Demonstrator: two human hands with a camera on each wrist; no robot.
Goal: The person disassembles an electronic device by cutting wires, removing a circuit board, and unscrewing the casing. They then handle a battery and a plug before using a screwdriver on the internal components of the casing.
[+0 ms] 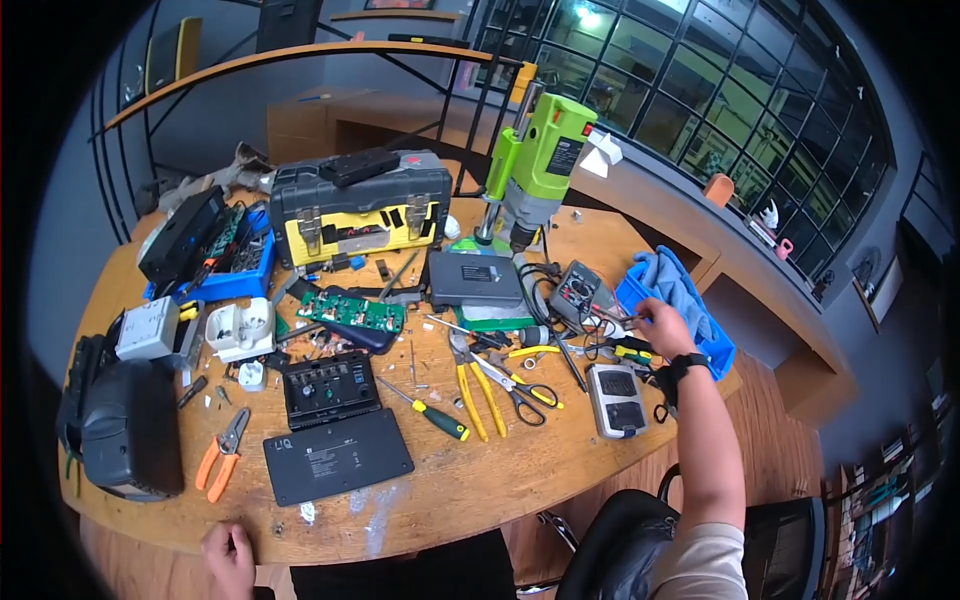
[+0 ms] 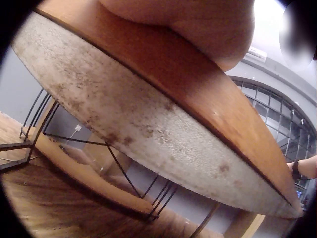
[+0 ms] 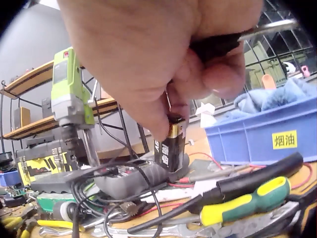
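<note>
My right hand (image 1: 665,330) is over the right side of the table, beside a grey multimeter (image 1: 577,293) with black leads. Seen from the right wrist, its fingertips are at the top of a black and gold 9-volt battery (image 3: 167,148), which stands upright against the multimeter's end in that view. The curled fingers also grip a slim tool (image 3: 215,47) with a black grip and a metal shaft; its other end is hidden. My left hand (image 1: 230,558) rests loosely curled at the table's front edge, holding nothing.
A blue bin (image 1: 718,350) with blue cloth stands right of the multimeter. A green-and-yellow screwdriver (image 3: 247,201) and wrenches lie below the right hand. A green drill press (image 1: 545,160) and a toolbox (image 1: 360,200) stand behind. Pliers (image 1: 470,385) and scissors (image 1: 525,390) lie mid-table.
</note>
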